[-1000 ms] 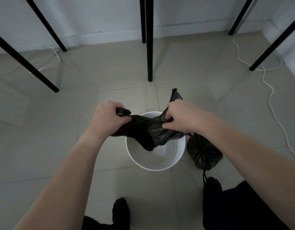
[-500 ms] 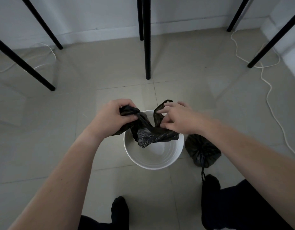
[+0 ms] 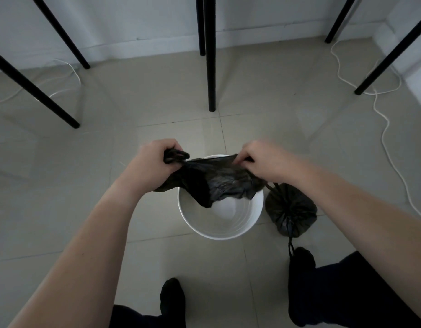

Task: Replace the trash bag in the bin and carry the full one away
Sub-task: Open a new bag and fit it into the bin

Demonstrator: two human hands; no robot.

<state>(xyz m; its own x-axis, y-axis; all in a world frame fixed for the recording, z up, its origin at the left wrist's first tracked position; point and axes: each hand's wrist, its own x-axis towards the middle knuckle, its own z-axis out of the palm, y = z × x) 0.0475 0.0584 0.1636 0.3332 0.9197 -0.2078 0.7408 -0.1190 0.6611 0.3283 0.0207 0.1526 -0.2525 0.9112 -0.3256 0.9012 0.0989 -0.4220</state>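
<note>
Trash bag [image 3: 216,183] is hanging over the white bin [image 3: 220,233], both hands, left [image 3: 157,162] and right [image 3: 266,159], gripping its crumpled edge.

A fresh black trash bag [image 3: 214,183] hangs crumpled and stretched sideways above the bin, its lower fold drooping into the opening. The white round bin [image 3: 228,230] stands upright on the tiled floor, its inside bare and unlined. Just beside it on the right sits the full black bag [image 3: 291,209] (cinched shut at the top, its drawstring trailing toward the feet).
</note>
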